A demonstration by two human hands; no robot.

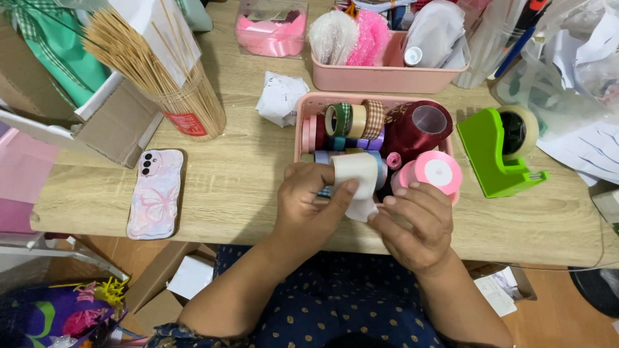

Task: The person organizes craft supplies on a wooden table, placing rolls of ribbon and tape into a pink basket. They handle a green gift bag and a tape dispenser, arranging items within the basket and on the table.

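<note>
Left hand (309,200): grips 1 white ribbon roll (356,173), thumb on its face.
Right hand (412,222): pinches the loose end.
Roll: upright, axis approx. left-right, tail hanging down.
Behind: 1 pink basket (303,106) on table (238,187).

Left hand (309,200) and right hand (412,222) close together, fingers curled.

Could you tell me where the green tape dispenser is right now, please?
In the head view the green tape dispenser stands on the wooden table at the right, just beyond the pink basket of ribbon rolls.
</note>
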